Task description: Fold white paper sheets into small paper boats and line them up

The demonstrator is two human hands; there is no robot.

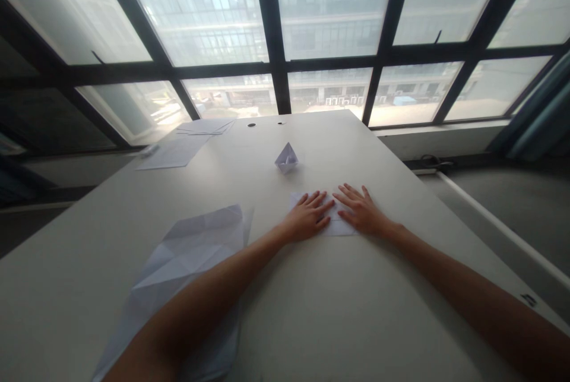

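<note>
A small piece of white paper (341,228) lies flat on the table, with a line like a crease or edge running across it. My left hand (309,215) rests on its left part, fingers stretched out and spread. On the right part lies my right hand (361,211), also flat with its fingers apart. Both hands cover much of the paper, so its full outline is hidden. Just beyond them stands a folded paper boat (287,158), upright with a pointed peak.
Large creased paper sheets (191,245) lie at the left, partly under my left forearm. More flat sheets (176,151) are at the table's far left. The white table (338,311) reaches toward framed windows (329,8). Two dark round holes sit near its far edge.
</note>
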